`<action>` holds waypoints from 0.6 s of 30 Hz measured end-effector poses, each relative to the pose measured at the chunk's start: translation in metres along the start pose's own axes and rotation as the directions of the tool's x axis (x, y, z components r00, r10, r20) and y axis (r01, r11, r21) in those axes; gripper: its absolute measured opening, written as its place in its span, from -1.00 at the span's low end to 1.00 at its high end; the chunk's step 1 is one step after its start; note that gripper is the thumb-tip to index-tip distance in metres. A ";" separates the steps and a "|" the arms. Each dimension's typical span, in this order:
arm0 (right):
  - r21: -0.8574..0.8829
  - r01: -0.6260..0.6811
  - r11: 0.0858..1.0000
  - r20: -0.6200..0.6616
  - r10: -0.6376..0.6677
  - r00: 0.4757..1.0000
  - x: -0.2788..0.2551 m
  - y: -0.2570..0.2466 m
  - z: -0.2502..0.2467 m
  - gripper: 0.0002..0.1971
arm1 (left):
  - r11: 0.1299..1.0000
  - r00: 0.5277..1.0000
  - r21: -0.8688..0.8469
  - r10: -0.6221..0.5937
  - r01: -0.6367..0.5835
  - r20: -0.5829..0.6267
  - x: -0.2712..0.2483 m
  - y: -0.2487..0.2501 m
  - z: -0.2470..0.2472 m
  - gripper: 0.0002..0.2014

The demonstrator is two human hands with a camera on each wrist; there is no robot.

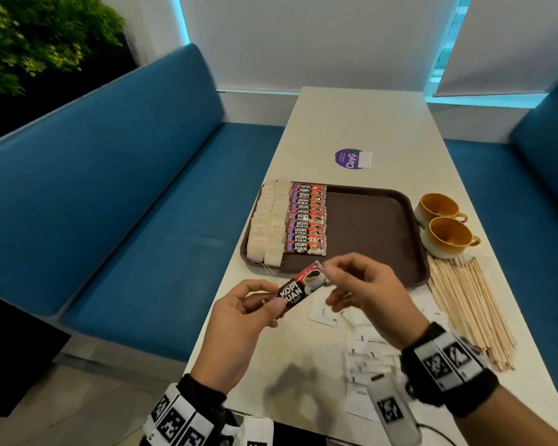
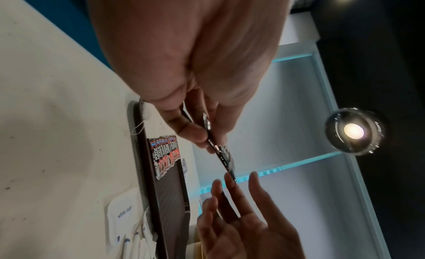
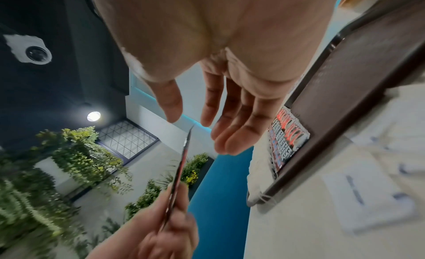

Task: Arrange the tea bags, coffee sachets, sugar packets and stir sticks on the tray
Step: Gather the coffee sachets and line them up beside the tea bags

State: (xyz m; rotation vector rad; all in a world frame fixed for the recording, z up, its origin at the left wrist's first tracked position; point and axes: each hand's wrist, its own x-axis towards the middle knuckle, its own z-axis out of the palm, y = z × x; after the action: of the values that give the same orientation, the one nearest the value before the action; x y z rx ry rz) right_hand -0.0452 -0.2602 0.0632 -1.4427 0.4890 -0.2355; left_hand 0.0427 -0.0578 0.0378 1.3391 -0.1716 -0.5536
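My left hand pinches one end of a red and black coffee sachet in the air above the table's near edge, in front of the brown tray. My right hand is open at the sachet's far end, thumb and fingers spread round its tip. On the tray's left side lie two columns of tea bags and a column of coffee sachets. White sugar packets are scattered under my right wrist. Wooden stir sticks lie on the table to the right.
Two yellow cups stand right of the tray. A purple round sticker is on the table beyond the tray. Blue benches flank the white table on both sides.
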 end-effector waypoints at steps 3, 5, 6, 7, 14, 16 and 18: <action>0.053 -0.027 0.998 0.028 0.026 0.999 -0.030 0.008 -0.003 -0.74 | 1.000 1.000 0.008 0.020 -0.020 0.020 -0.009 0.003 0.006 -0.68; 0.073 -0.039 0.997 0.042 0.036 0.998 -0.042 0.012 -0.004 -0.75 | 1.000 0.997 0.021 0.020 -0.021 0.073 -0.014 0.004 0.011 -0.69; 0.083 -0.031 0.996 0.041 0.027 0.999 -0.045 0.014 -0.004 -0.75 | 0.999 0.994 0.036 0.023 -0.027 0.110 -0.017 0.004 0.014 -0.71; 0.093 -0.015 0.996 0.027 0.013 1.000 -0.048 0.015 -0.005 -0.76 | 0.998 0.989 0.053 0.027 -0.036 0.148 -0.019 0.004 0.017 -0.74; 0.149 0.046 0.988 -0.084 -0.034 0.996 -0.056 0.016 -0.021 -0.82 | 0.992 0.992 0.070 0.101 -0.107 0.077 -0.024 0.005 0.028 -0.85; 0.171 0.059 0.983 -0.101 -0.042 0.994 -0.057 0.015 -0.021 -0.86 | 0.987 0.988 0.054 0.152 -0.153 0.024 -0.025 0.007 0.030 -0.86; 0.187 0.078 0.979 -0.120 -0.056 0.991 -0.056 0.014 -0.021 -0.88 | 0.975 0.977 0.067 0.214 -0.213 -0.010 -0.025 0.007 0.033 -0.85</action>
State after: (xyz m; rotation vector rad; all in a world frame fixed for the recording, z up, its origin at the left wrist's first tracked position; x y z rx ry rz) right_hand -0.1059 -0.2522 0.0581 -1.2637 0.4973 -0.4108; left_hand 0.0089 -0.0734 0.0571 1.3689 -0.3175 -0.3572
